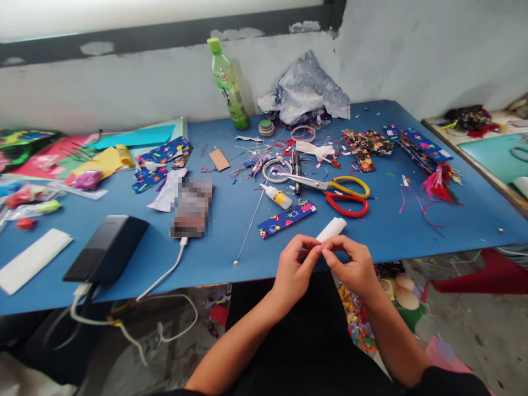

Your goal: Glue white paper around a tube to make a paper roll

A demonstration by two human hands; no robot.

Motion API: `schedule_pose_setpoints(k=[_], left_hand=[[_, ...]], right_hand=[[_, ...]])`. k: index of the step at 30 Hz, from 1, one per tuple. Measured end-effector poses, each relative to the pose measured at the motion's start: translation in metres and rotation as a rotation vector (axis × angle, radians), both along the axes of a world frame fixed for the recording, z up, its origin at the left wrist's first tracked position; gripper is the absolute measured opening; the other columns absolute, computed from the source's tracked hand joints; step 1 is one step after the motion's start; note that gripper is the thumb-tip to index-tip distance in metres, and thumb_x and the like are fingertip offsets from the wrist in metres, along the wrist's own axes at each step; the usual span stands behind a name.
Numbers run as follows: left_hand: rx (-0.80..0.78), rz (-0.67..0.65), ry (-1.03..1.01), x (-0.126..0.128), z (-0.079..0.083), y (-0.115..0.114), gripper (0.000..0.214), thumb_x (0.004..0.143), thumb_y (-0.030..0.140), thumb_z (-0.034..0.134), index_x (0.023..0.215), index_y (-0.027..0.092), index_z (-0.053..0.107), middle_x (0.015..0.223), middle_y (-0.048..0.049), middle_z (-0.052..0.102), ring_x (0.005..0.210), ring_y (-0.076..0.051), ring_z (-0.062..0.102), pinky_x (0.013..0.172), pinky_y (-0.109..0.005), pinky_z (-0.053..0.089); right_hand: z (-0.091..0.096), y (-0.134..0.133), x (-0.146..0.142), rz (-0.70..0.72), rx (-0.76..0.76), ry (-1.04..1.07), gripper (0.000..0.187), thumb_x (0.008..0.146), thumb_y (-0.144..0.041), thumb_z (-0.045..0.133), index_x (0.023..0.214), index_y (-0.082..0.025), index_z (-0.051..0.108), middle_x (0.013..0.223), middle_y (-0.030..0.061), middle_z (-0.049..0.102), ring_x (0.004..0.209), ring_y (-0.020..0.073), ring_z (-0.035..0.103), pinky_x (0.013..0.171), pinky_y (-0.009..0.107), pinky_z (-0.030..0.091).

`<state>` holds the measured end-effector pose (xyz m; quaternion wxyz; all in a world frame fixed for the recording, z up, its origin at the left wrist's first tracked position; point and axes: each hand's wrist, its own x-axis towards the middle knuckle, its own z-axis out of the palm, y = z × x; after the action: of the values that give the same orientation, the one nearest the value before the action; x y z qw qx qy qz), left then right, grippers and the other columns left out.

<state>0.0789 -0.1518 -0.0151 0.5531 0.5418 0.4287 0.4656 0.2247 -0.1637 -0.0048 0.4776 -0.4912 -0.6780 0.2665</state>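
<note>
Near the table's front edge, my left hand and my right hand meet, thumbs and fingertips pinched together. A folded white strip, of paper or cloth, sticks out beyond the fingers; its near end is hidden by them. Just past my hands lies a blue patterned fabric strip. Behind it are a small glue bottle with a yellow label and scissors with one red and one yellow handle. A thin stick with a bead-like tip lies to the left.
The blue table carries a phone on a white cable, a black device, thread scraps and a black marker. A green bottle stands at the back by the wall. Tassels lie to the right.
</note>
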Motion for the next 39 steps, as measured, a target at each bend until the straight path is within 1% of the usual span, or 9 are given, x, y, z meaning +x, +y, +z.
schedule_pose_setpoints(k=[5, 9, 16, 20, 26, 31, 34, 36, 39], left_hand=[[-0.019, -0.002, -0.015, 0.000, 0.000, 0.000, 0.013, 0.088, 0.029, 0.061, 0.089, 0.016, 0.064, 0.086, -0.0030, 0.065, 0.081, -0.015, 0.061, 0.072, -0.024, 0.048], [-0.033, -0.015, -0.033, -0.001, 0.003, 0.001, 0.014, 0.089, 0.030, 0.059, 0.089, 0.016, 0.063, 0.085, -0.0034, 0.066, 0.080, -0.015, 0.063, 0.073, -0.024, 0.050], [-0.038, -0.017, -0.050, 0.000, 0.003, 0.000, 0.015, 0.089, 0.030, 0.059, 0.092, 0.016, 0.064, 0.089, -0.0039, 0.065, 0.084, -0.015, 0.061, 0.073, -0.023, 0.049], [-0.030, -0.010, -0.056, 0.001, 0.002, 0.000, 0.015, 0.090, 0.029, 0.058, 0.092, 0.016, 0.064, 0.090, -0.0040, 0.065, 0.084, -0.015, 0.061, 0.074, -0.023, 0.049], [-0.041, -0.005, -0.088, 0.001, 0.003, 0.000, 0.015, 0.090, 0.027, 0.057, 0.093, 0.015, 0.065, 0.091, -0.0054, 0.066, 0.084, -0.016, 0.063, 0.076, -0.025, 0.050], [-0.075, -0.011, -0.137, 0.001, 0.001, 0.001, 0.023, 0.091, 0.023, 0.052, 0.108, 0.014, 0.065, 0.102, -0.0085, 0.071, 0.091, -0.017, 0.067, 0.085, -0.029, 0.053], [-0.092, 0.001, -0.165, 0.002, -0.001, 0.001, 0.028, 0.091, 0.025, 0.053, 0.114, 0.014, 0.063, 0.103, -0.0096, 0.073, 0.092, -0.018, 0.069, 0.086, -0.031, 0.054], [-0.102, -0.001, -0.174, 0.003, -0.002, 0.001, 0.029, 0.091, 0.027, 0.055, 0.114, 0.013, 0.063, 0.102, -0.0103, 0.074, 0.092, -0.019, 0.070, 0.086, -0.032, 0.056], [-0.104, -0.031, -0.159, 0.003, -0.001, 0.001, 0.029, 0.090, 0.032, 0.058, 0.108, 0.012, 0.068, 0.097, -0.0108, 0.076, 0.090, -0.021, 0.072, 0.086, -0.034, 0.056]], right_hand=[[-0.003, 0.003, 0.002, 0.067, -0.032, 0.001, 0.010, 0.091, -0.023, 0.052, 0.083, -0.020, 0.057, 0.079, 0.0012, 0.065, 0.071, 0.0137, 0.065, 0.066, 0.023, 0.055], [-0.005, 0.003, 0.002, 0.065, -0.041, 0.026, 0.011, 0.094, -0.024, 0.047, 0.085, -0.021, 0.054, 0.080, 0.0009, 0.063, 0.072, 0.0130, 0.065, 0.067, 0.023, 0.055], [-0.003, 0.003, 0.003, 0.011, -0.018, -0.003, 0.004, 0.089, -0.024, 0.061, 0.088, -0.021, 0.064, 0.081, 0.0005, 0.069, 0.073, 0.0137, 0.068, 0.067, 0.022, 0.057], [-0.001, 0.002, 0.003, -0.011, 0.020, -0.052, 0.004, 0.088, -0.020, 0.062, 0.086, -0.021, 0.065, 0.079, -0.0008, 0.069, 0.071, 0.0125, 0.067, 0.068, 0.021, 0.055], [-0.003, 0.002, -0.001, -0.062, 0.097, -0.108, 0.008, 0.091, -0.017, 0.057, 0.087, -0.020, 0.063, 0.077, -0.0003, 0.068, 0.068, 0.0122, 0.066, 0.065, 0.020, 0.054], [-0.010, 0.004, -0.002, -0.104, 0.194, -0.170, 0.008, 0.088, -0.016, 0.062, 0.091, -0.021, 0.068, 0.084, 0.0027, 0.071, 0.076, 0.0165, 0.068, 0.073, 0.027, 0.056], [-0.012, 0.004, -0.001, -0.117, 0.242, -0.200, 0.012, 0.088, -0.015, 0.063, 0.094, -0.022, 0.070, 0.087, 0.0045, 0.072, 0.081, 0.0190, 0.069, 0.077, 0.031, 0.057], [-0.012, 0.003, 0.002, -0.126, 0.279, -0.240, 0.015, 0.088, -0.015, 0.063, 0.097, -0.023, 0.072, 0.089, 0.0054, 0.072, 0.081, 0.0198, 0.069, 0.076, 0.032, 0.057], [-0.013, 0.001, 0.009, -0.128, 0.331, -0.308, 0.020, 0.088, -0.015, 0.062, 0.101, -0.026, 0.073, 0.091, 0.0055, 0.072, 0.081, 0.0204, 0.070, 0.074, 0.033, 0.059]])
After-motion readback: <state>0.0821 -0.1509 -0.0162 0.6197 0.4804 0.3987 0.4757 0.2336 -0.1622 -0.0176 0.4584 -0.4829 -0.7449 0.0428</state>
